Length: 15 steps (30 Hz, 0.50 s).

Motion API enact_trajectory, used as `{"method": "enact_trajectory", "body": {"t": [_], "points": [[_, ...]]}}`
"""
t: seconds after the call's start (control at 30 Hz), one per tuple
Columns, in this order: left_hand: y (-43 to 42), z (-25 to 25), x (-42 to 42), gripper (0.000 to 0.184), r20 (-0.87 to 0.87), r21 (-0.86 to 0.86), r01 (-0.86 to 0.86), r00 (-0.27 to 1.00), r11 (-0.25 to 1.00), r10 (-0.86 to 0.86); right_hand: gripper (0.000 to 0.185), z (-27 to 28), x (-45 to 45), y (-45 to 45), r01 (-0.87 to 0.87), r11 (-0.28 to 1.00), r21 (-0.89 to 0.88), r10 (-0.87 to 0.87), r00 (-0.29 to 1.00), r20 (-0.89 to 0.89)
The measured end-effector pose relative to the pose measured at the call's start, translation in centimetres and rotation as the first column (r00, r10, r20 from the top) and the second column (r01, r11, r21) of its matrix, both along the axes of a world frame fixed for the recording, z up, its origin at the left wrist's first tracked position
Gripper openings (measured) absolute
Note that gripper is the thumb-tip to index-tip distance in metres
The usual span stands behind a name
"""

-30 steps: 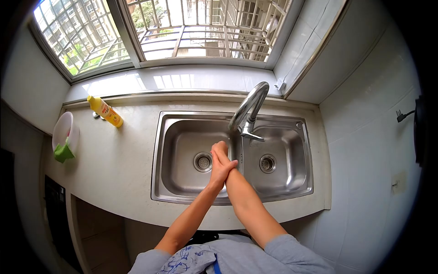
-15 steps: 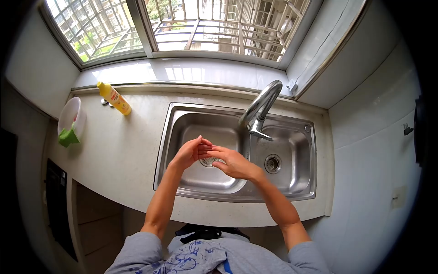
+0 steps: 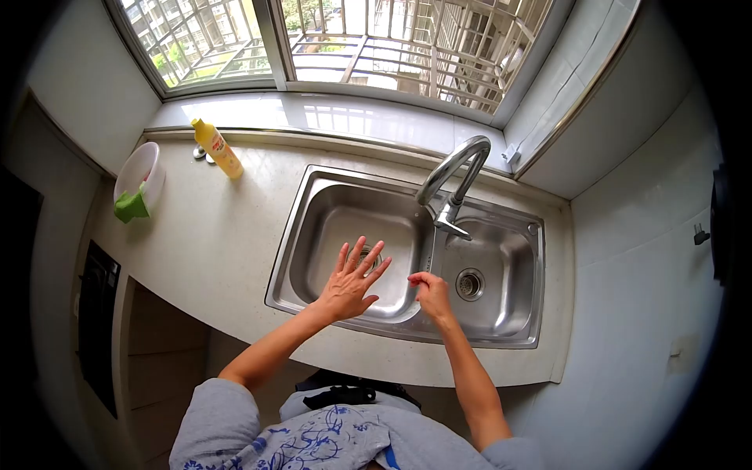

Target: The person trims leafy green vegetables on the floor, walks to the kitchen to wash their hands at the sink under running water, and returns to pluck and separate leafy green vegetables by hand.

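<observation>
My left hand (image 3: 348, 287) hovers over the left basin of the steel sink (image 3: 313, 178), back up and fingers spread wide, holding nothing. Part of the left drain (image 3: 365, 257) shows between its fingers. To its right, my right hand (image 3: 431, 294) is above the divider between the two basins, its fingers curled in; I see nothing in it. The hands are apart. A curved chrome faucet (image 3: 476, 168) stands behind the sink, its lever (image 3: 453, 225) pointing toward the right basin. The right drain (image 3: 470, 284) lies beside my right hand.
A yellow bottle (image 3: 218, 149) stands on the pale counter (image 3: 211, 227) at the left. Beyond it sits a white plastic tub (image 3: 154, 168) with a green cloth (image 3: 131, 205) over its rim. A barred window (image 3: 415, 47) is behind the sink, a tiled wall (image 3: 634, 290) at right.
My hands were together over the left basin and have separated. The left one has turned back up and spread its fingers; the right one has moved right and curled in. The view shifted slightly.
</observation>
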State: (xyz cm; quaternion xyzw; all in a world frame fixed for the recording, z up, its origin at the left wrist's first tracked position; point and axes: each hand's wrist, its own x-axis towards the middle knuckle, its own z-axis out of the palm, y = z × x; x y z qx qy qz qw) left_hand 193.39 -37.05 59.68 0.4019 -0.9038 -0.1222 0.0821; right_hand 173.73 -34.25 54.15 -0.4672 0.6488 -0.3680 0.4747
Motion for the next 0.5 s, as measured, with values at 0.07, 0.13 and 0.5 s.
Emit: {"method": "enact_trajectory", "body": {"t": [0.07, 0.13, 0.5], "points": [[1.1, 1.1, -0.3, 0.076, 0.033, -0.026, 0.036, 0.999, 0.999, -0.035, 0.023, 1.5, -0.8, 1.3, -0.094, 0.982, -0.162, 0.072, 0.988, -0.139], [2.0, 2.1, -0.2, 0.077, 0.024, -0.047, 0.050, 0.998, 0.998, -0.049, 0.023, 3.7, -0.6, 2.2, -0.099, 0.979, -0.177, 0.093, 0.995, -0.042], [0.4, 0.9, 3.6, 0.066, 0.135, -0.274, 0.260, 0.964, 0.926, -0.231, 0.021, 5.9, 5.6, 3.0, -0.243, 0.889, -0.388, -0.083, 0.748, -0.659]]}}
